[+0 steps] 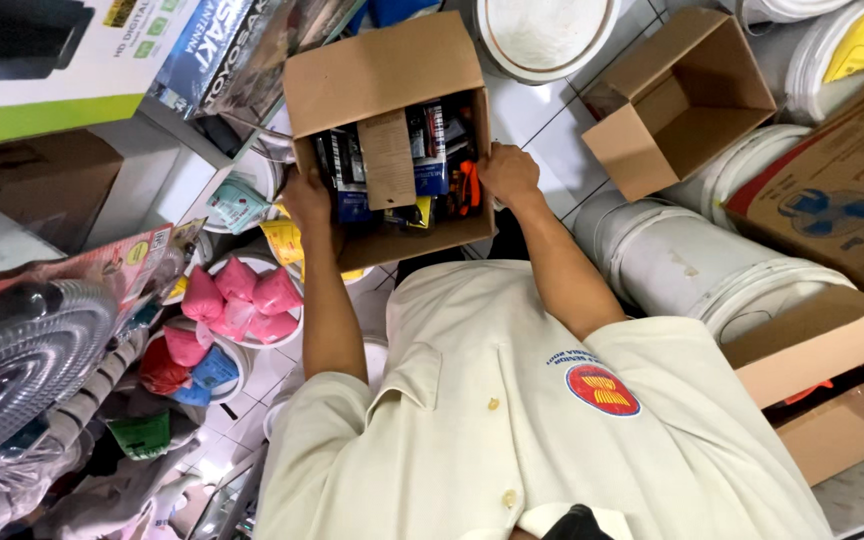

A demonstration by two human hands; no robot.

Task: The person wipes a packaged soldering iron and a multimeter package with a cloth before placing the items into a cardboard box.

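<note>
An open brown cardboard box [382, 70] is held up in front of my chest, its far flap standing open. Inside are several small packaged goods [437, 150] in blue, black and orange, with a strip of cardboard [389, 160] lying across them. My left hand [307, 197] grips the box's left wall. My right hand [508, 175] grips its right wall. Both forearms reach up from my cream short-sleeved shirt [512, 420].
An empty open cardboard box [682, 100] sits on white lidded buckets [672, 260] at the right, with more cartons [832, 190] beyond. At the left are a bucket of pink bags [242, 300], a wire fan guard [12, 360] and stacked boxed goods [52, 50]. White tiled floor [542, 125] lies under the box.
</note>
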